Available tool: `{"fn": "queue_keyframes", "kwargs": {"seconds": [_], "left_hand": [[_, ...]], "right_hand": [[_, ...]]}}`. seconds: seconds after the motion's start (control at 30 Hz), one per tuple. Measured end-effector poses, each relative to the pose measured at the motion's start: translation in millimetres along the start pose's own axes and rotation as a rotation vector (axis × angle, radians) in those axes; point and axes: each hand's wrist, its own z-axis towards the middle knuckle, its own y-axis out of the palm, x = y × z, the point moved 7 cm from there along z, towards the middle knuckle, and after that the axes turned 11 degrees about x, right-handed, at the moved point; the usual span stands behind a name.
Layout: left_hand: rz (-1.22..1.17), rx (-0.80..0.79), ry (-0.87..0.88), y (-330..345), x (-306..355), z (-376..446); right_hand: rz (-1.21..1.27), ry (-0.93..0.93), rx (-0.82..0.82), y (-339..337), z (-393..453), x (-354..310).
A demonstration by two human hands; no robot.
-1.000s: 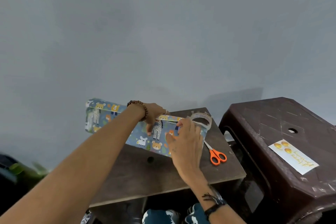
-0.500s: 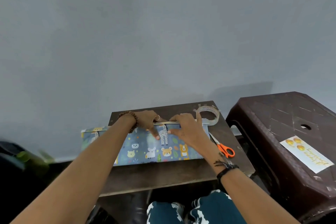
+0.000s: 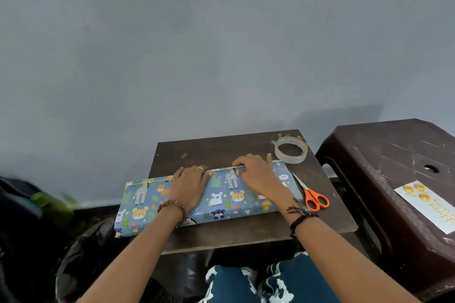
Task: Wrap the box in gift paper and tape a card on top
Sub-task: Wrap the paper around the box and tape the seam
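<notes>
A long flat box [image 3: 221,200] covered in blue gift paper with cartoon animals lies across the small dark table [image 3: 246,233], its left end overhanging the table's edge. My left hand [image 3: 189,186] rests flat on the box's top, fingers reaching its far edge. My right hand [image 3: 256,173] lies beside it, fingers curled over the same far edge where the paper's seam runs. A clear tape roll [image 3: 291,149] sits behind the box at the right. The white card [image 3: 428,204] with gold balloons lies on the brown stool.
Orange-handled scissors [image 3: 312,195] lie on the table just right of the box. The brown plastic stool [image 3: 394,179] stands close on the right. A grey wall rises right behind the table. Dark bags and a green object [image 3: 49,204] fill the floor at left.
The box has been turned and laid flat, nearer to me and square to the table. Both hands stayed on its far edge; the view shifted downward.
</notes>
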Motion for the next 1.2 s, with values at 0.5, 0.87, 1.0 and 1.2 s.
{"fn": "queue_keyframes", "kwargs": {"seconds": [0.5,0.87,1.0,1.2], "left_hand": [[0.199,0.044,-0.141,-3.9,4.5,-28.8],[-0.023,0.198,-0.162,-15.1,3.9,-28.2],[0.106,0.176,-0.099,-17.3,2.9,-18.9],[0.289,0.139,0.065,-31.9,7.6,-1.9]], "right_hand": [[-0.103,-0.274,0.395,15.9,-25.4,-43.5],[-0.089,-0.286,0.396,15.1,-24.3,-46.0],[-0.145,-0.313,0.317,15.9,-19.3,-54.3],[-0.109,-0.466,0.423,17.8,-46.8,-69.8]]}}
